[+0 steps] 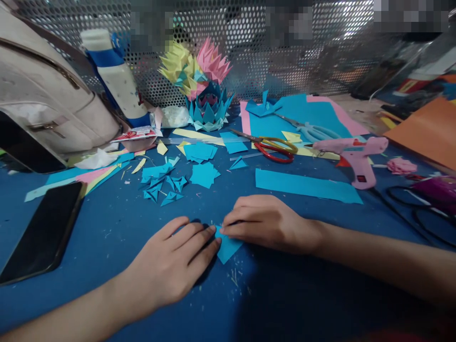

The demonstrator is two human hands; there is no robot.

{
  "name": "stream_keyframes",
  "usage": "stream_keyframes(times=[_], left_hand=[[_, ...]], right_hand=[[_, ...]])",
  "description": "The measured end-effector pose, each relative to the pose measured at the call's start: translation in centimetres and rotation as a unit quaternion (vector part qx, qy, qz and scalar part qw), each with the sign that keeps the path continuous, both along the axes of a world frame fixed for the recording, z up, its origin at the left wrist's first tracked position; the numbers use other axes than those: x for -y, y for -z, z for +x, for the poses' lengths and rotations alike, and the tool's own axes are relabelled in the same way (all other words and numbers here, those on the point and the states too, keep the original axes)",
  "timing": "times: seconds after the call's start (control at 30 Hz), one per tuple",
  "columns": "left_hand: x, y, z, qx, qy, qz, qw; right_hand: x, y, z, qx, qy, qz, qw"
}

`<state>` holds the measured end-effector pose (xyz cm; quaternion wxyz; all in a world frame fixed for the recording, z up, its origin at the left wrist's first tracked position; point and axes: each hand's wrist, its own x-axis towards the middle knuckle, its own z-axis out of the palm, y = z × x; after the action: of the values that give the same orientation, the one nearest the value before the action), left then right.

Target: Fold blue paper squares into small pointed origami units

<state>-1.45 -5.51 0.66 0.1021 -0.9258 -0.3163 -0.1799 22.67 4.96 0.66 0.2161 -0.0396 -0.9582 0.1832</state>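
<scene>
A small square of blue paper (229, 249) lies on the blue tabletop between my hands, partly hidden under the fingertips. My left hand (178, 259) rests palm down, its closed-together fingertips pressing the paper's left edge. From the other side, my right hand (265, 222) curls its fingers and pinches the top corner of the same paper. Just beyond them are a loose cluster of folded blue paper pieces (160, 183), a stack of cut blue squares (205, 175) and a long blue paper strip (308, 186).
Scissors with red and yellow handles (274, 148) lie beyond, near light-blue-handled scissors (317, 130). A pink glue gun (359, 159) with a black cord is at right. Paper flowers (210, 107) stand by the perforated metal panel. A phone (46, 228) lies left, near a bottle (119, 80) and bag (53, 95).
</scene>
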Motion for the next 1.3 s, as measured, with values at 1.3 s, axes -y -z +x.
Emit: stream_keyframes(times=[1.3], left_hand=[[0.45,0.13,0.19,0.019,-0.009,0.001,1.000]], right_hand=[[-0.54,-0.48,0.00,0.016,-0.043,0.066,0.997]])
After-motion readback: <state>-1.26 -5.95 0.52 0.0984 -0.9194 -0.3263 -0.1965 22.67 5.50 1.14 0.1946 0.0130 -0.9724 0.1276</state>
